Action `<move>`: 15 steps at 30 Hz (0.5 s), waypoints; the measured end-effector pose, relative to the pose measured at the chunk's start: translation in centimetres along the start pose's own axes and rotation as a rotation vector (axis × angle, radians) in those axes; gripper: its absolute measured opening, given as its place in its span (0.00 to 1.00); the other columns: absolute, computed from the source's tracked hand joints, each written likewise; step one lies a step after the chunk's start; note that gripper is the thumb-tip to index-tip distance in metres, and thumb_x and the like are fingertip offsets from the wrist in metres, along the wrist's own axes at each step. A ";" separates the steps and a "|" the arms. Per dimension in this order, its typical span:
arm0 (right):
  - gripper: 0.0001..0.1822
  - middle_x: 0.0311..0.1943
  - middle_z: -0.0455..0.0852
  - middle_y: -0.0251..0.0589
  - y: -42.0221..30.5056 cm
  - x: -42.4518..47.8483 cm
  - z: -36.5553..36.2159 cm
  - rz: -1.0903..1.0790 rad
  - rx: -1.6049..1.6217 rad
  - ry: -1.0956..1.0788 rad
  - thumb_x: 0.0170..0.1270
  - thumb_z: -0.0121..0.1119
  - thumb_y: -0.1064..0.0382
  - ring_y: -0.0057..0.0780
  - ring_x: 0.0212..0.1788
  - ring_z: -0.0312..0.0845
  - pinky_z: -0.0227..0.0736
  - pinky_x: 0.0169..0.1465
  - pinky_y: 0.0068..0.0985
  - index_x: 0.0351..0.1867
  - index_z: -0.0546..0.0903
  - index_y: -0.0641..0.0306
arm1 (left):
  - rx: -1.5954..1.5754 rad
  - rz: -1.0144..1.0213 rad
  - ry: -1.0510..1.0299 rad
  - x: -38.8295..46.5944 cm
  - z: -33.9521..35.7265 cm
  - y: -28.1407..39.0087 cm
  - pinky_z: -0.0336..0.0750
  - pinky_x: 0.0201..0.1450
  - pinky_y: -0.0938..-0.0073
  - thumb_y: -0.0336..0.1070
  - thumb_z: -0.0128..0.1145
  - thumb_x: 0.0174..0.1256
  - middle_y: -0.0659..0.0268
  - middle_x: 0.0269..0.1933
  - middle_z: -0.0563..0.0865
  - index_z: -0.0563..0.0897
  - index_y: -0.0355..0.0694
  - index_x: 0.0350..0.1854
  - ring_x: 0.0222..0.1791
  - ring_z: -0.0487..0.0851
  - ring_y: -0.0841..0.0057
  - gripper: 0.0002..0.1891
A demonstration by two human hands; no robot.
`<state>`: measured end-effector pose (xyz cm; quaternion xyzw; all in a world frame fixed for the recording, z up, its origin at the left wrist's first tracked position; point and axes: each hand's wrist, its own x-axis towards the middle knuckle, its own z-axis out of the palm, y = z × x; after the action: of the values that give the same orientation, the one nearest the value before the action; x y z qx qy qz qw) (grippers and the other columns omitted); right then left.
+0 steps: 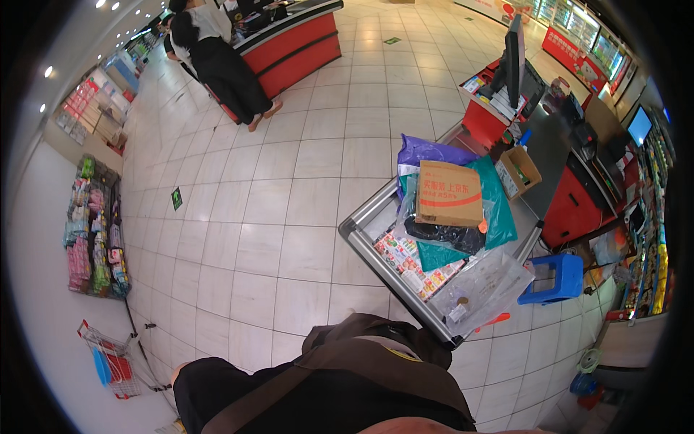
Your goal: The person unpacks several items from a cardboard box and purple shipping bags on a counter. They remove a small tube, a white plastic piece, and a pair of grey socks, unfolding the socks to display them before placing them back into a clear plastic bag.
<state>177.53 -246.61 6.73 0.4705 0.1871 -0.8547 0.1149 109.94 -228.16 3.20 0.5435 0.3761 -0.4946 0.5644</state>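
Neither of my hands is in view; only a strip of bare skin shows at the bottom edge, below my dark clothing. Before me, to the right, stands a checkout counter (386, 282) with a metal-trimmed edge. A flat brown cardboard parcel (450, 192) bearing red print tops a pile on it. Under the parcel are a clear plastic bag with dark contents (447, 234), a teal mailer bag (501, 219) and a purple mailer bag (431, 149). Nearest me on the counter lie a clear plastic bag (482, 293) and a printed flyer (404, 257).
An open small carton (518, 172) stands beside the pile, with a monitor (515, 62) beyond. A blue plastic stool (558, 279) is right of the counter. Another person (222, 59) stands by a red checkout counter (295, 51). At left are a goods rack (95, 233) and a shopping cart (116, 361).
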 end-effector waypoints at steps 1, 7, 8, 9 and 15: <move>0.18 0.55 0.85 0.43 0.0 0.0 0.2 -0.005 0.001 -0.005 0.73 0.60 0.58 0.27 0.56 0.78 0.74 0.58 0.27 0.56 0.85 0.69 | -0.003 -0.001 -0.007 0.2 0.2 -0.1 0.77 0.52 0.62 0.34 0.47 0.72 0.56 0.51 0.87 0.79 0.37 0.66 0.44 0.82 0.69 0.22; 0.18 0.57 0.84 0.45 3.3 0.6 3.8 -0.088 0.038 -0.097 0.73 0.60 0.59 0.29 0.58 0.78 0.74 0.60 0.28 0.56 0.85 0.69 | 0.030 0.004 -0.097 1.6 -1.9 -0.8 0.77 0.51 0.62 0.34 0.48 0.71 0.56 0.49 0.89 0.80 0.37 0.65 0.43 0.83 0.69 0.22; 0.18 0.57 0.84 0.45 4.3 0.5 4.5 -0.160 0.012 -0.151 0.73 0.60 0.59 0.29 0.59 0.78 0.74 0.60 0.28 0.56 0.85 0.69 | 0.028 -0.011 -0.101 1.2 -3.3 -0.9 0.77 0.51 0.62 0.34 0.48 0.71 0.56 0.48 0.89 0.80 0.37 0.65 0.43 0.83 0.69 0.22; 0.18 0.58 0.84 0.45 5.1 -0.1 4.9 -0.263 -0.024 -0.204 0.73 0.60 0.59 0.29 0.59 0.78 0.74 0.60 0.28 0.56 0.85 0.69 | 0.030 -0.030 -0.094 0.4 -4.8 -0.9 0.77 0.51 0.62 0.34 0.48 0.71 0.55 0.48 0.89 0.81 0.37 0.65 0.43 0.83 0.69 0.23; 0.18 0.45 0.90 0.59 -1.7 -17.5 -3.2 -0.978 -0.010 0.537 0.67 0.64 0.54 0.52 0.53 0.86 0.79 0.59 0.45 0.43 0.89 0.72 | -0.032 0.323 0.580 -15.0 -25.5 6.8 0.77 0.37 0.75 0.24 0.53 0.58 0.66 0.39 0.91 0.87 0.32 0.54 0.34 0.81 0.81 0.21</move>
<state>188.66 -243.38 20.32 0.5295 0.4103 -0.6578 -0.3443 115.99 -201.35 16.04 0.7053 0.4379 -0.2177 0.5132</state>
